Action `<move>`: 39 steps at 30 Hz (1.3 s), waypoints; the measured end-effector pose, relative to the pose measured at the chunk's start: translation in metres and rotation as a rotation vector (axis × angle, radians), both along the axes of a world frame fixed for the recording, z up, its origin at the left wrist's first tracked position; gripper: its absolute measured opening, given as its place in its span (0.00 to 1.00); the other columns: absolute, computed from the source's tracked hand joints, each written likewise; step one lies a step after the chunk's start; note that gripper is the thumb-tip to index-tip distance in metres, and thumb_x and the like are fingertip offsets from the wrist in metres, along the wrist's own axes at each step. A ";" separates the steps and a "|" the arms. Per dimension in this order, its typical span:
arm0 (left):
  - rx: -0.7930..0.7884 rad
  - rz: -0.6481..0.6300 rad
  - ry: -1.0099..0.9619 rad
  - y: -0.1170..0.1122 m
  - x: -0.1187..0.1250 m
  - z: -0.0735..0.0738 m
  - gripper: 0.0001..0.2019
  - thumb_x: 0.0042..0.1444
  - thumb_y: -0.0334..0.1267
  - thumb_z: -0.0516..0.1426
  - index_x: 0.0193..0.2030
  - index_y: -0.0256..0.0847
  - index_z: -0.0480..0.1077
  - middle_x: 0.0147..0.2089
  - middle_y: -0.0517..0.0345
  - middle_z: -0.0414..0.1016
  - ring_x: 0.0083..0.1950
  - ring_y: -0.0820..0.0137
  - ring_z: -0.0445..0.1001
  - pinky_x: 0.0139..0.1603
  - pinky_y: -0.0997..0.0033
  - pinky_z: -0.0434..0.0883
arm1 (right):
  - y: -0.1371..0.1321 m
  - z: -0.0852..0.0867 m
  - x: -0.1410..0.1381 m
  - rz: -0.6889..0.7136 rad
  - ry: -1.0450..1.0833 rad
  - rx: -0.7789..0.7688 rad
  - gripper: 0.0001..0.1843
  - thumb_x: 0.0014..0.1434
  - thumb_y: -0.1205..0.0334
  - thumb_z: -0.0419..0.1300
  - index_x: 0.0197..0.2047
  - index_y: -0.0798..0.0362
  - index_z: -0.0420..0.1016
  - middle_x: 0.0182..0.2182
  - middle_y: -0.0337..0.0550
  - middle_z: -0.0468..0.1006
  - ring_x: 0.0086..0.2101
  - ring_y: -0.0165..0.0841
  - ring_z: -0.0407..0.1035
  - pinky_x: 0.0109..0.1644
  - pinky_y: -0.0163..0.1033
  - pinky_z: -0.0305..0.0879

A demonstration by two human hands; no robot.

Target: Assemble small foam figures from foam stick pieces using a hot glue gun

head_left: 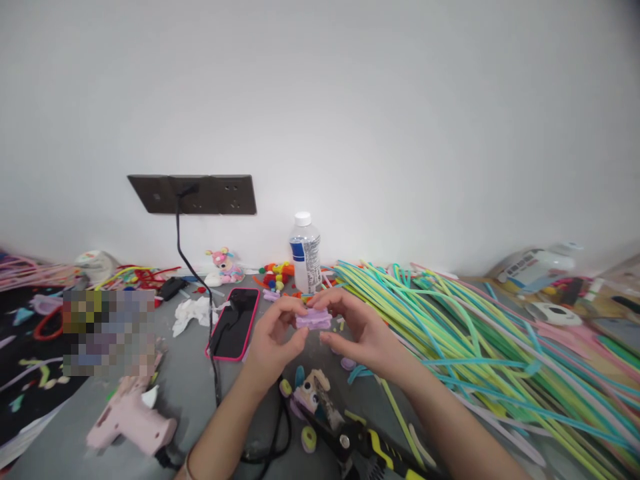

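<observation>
Both my hands meet over the grey table, pinching a small lilac fuzzy piece made of pipe cleaner. My left hand grips its left end with thumb and fingers closed. My right hand holds its right end, fingers curled over the top. Just below my hands lies a small fuzzy figure with googly eyes and black pliers with yellow handles.
A pink-cased phone on a black cable lies left of my hands, with a pink glue gun nearer me. A water bottle stands by the wall. A big heap of green, yellow and blue pipe cleaners fills the right.
</observation>
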State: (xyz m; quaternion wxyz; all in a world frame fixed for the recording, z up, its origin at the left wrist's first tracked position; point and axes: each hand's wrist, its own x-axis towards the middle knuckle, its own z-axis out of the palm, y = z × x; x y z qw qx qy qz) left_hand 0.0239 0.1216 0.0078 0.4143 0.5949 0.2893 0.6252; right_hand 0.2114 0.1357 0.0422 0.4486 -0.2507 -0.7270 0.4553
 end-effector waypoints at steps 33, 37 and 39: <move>0.027 0.023 0.027 0.002 0.000 0.000 0.08 0.57 0.29 0.61 0.42 0.44 0.75 0.40 0.57 0.73 0.44 0.69 0.73 0.47 0.73 0.70 | 0.001 -0.001 -0.002 -0.081 -0.028 -0.008 0.09 0.62 0.65 0.61 0.47 0.47 0.72 0.45 0.43 0.74 0.46 0.38 0.72 0.52 0.45 0.68; 0.027 0.081 -0.019 0.003 0.001 0.002 0.07 0.56 0.29 0.62 0.40 0.43 0.75 0.39 0.57 0.73 0.43 0.69 0.74 0.45 0.72 0.72 | 0.004 0.005 0.005 -0.158 0.063 -0.099 0.14 0.65 0.48 0.59 0.48 0.47 0.72 0.52 0.48 0.75 0.48 0.41 0.74 0.52 0.47 0.70; 0.033 0.112 -0.023 0.002 0.002 0.004 0.06 0.55 0.30 0.62 0.39 0.43 0.75 0.39 0.56 0.73 0.42 0.69 0.74 0.44 0.72 0.72 | 0.009 0.004 0.009 -0.298 0.122 -0.094 0.20 0.66 0.41 0.55 0.35 0.49 0.72 0.47 0.48 0.78 0.45 0.41 0.74 0.52 0.47 0.69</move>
